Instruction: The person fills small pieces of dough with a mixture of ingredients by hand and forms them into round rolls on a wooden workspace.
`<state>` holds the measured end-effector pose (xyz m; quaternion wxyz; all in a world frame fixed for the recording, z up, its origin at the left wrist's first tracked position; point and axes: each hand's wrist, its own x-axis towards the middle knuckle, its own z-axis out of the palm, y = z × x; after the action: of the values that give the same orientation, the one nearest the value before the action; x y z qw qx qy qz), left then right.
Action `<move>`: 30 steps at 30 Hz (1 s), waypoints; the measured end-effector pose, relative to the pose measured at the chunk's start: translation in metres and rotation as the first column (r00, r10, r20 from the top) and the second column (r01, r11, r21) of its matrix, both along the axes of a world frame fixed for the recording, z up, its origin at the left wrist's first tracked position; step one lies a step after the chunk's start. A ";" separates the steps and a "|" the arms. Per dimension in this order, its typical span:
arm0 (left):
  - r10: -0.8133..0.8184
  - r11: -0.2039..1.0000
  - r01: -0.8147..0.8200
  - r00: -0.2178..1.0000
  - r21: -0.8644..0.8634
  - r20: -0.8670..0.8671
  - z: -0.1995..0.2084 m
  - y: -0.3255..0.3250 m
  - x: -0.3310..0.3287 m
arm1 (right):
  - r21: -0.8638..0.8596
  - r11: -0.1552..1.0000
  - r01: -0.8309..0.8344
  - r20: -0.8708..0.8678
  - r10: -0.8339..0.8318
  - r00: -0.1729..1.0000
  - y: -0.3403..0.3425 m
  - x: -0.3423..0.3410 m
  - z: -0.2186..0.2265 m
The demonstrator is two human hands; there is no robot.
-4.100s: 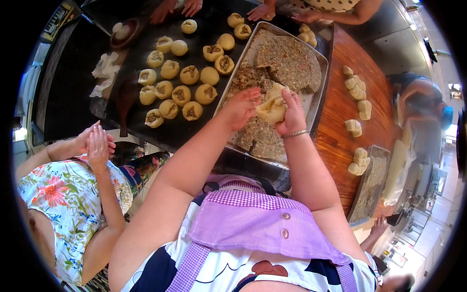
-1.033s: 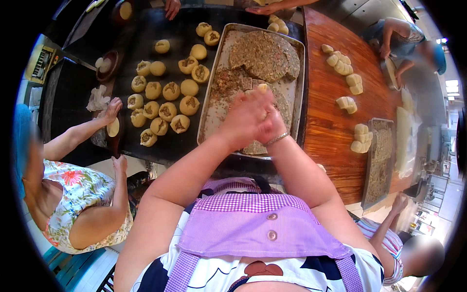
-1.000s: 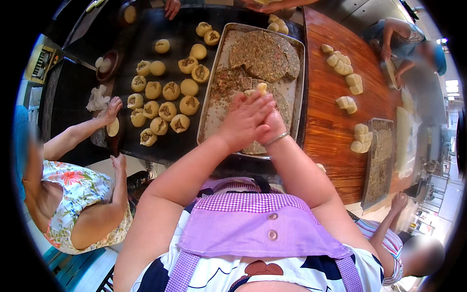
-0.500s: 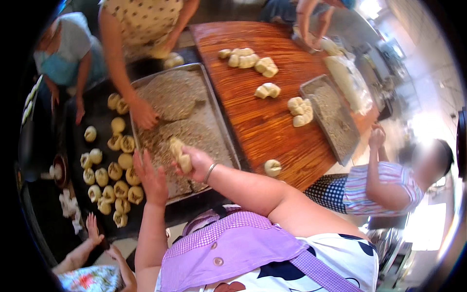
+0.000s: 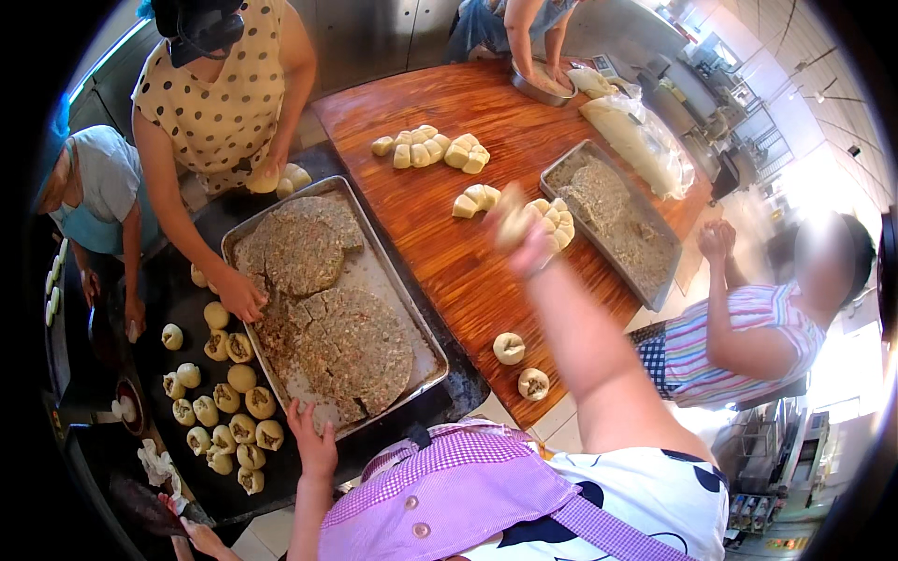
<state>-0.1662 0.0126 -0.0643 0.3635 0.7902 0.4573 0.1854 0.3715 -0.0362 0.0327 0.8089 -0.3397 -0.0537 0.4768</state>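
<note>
My right hand point(image 5: 531, 248) is out over the wooden table, smeared by motion, with a pale lump of dough point(image 5: 511, 222) in its fingers. Right beside it lie a cluster of cut dough pieces point(image 5: 558, 222) and a smaller row of dough pieces point(image 5: 475, 200). Fingers spread and holding nothing, my left hand point(image 5: 314, 438) is at the near edge of a large metal tray point(image 5: 432, 363). Two flattened mounds of speckled, greyish-brown filling point(image 5: 351, 351) cover much of that tray.
Several round filled buns point(image 5: 243, 428) sit on the black surface at left. Two more buns point(image 5: 509, 349) stand at the table's near edge. A co-worker's hand point(image 5: 241, 297) reaches into the large tray. A second filling tray point(image 5: 659, 271) and a plastic bag point(image 5: 645, 150) lie at right.
My right hand has swung from above the filling tray to the right over the table, the dough still in it. My left hand has dropped toward the tray's near edge. Another bun shows at the table's near edge.
</note>
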 end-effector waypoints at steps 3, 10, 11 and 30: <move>-0.076 0.997 0.076 0.996 0.005 -0.040 0.009 0.007 0.009 | -0.254 0.831 0.495 -0.090 -0.530 0.843 -0.027 0.143 0.096; -0.121 0.993 0.121 0.993 -0.013 0.006 0.003 0.009 0.057 | -0.413 0.814 0.410 0.421 -0.228 0.878 -0.008 0.106 -0.055; -0.114 0.993 0.115 0.993 -0.027 0.025 0.007 0.009 0.062 | -0.540 0.758 0.366 0.473 -0.087 0.877 0.009 0.066 -0.073; -0.175 0.966 0.127 0.962 0.227 0.207 0.013 0.018 0.085 | -0.229 0.628 -0.744 -0.402 0.635 0.660 0.055 -0.347 -0.070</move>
<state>-0.0810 0.0303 -0.0513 0.3402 0.8309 0.3288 0.2929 0.0245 0.0183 -0.0373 0.4791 -0.3679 0.0271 0.7965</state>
